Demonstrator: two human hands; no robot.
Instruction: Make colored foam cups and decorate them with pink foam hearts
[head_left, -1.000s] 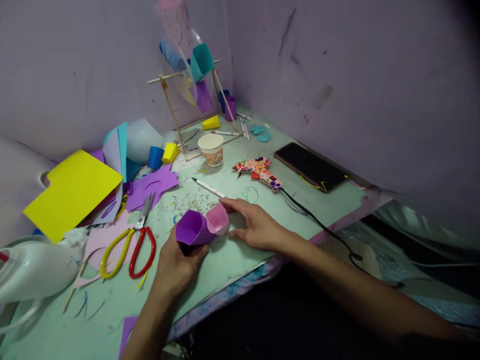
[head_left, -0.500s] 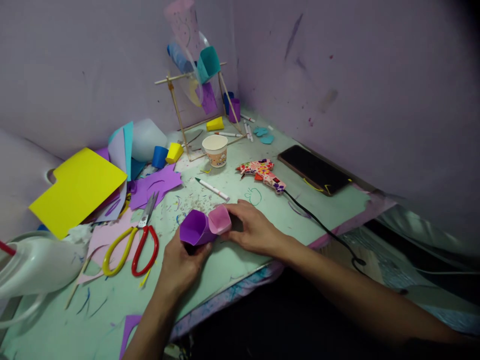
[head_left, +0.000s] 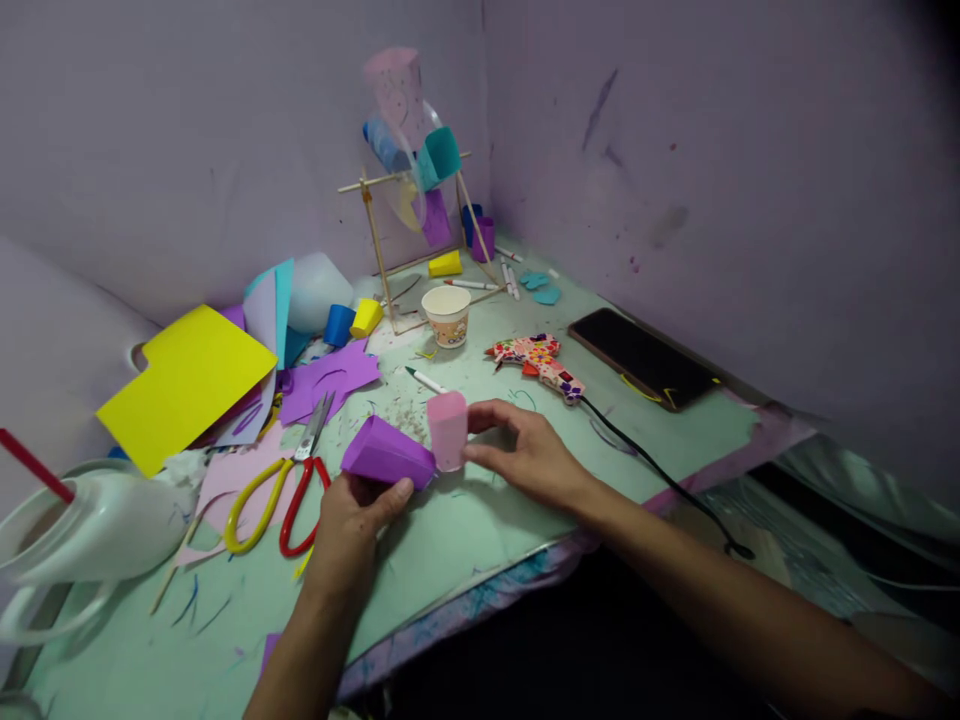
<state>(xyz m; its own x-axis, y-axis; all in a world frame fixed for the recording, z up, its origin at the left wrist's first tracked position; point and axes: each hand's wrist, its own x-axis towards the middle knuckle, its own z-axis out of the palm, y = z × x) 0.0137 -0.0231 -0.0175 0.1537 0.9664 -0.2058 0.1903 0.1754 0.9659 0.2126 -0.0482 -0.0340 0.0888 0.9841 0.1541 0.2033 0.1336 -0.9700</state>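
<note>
My left hand [head_left: 356, 525] is closed around a purple paper cup [head_left: 391, 455], which lies tilted with its wide mouth to the left. Its narrow end nearly meets a small pink paper cup [head_left: 448, 432]; whether the two touch I cannot tell. The pink cup is upright, pinched at its right side between the thumb and fingers of my right hand [head_left: 529, 450]. Behind them lies a green-tipped marker [head_left: 426, 380], partly covered by the pink cup. Scissors [head_left: 296, 480] with one yellow and one red handle lie left of the purple cup.
A flowered glue gun [head_left: 536, 362] with a black cord and a phone [head_left: 641, 355] lie to the right. A printed paper cup [head_left: 448, 325] stands near a stick frame [head_left: 379, 255] bearing coloured cups. Paper sheets [head_left: 191, 380] and a white jug [head_left: 127, 525] occupy the left.
The purple cup has tipped over to the left in my left hand. The pink cup has turned from showing its mouth to standing upright. The camera view has shifted slightly.
</note>
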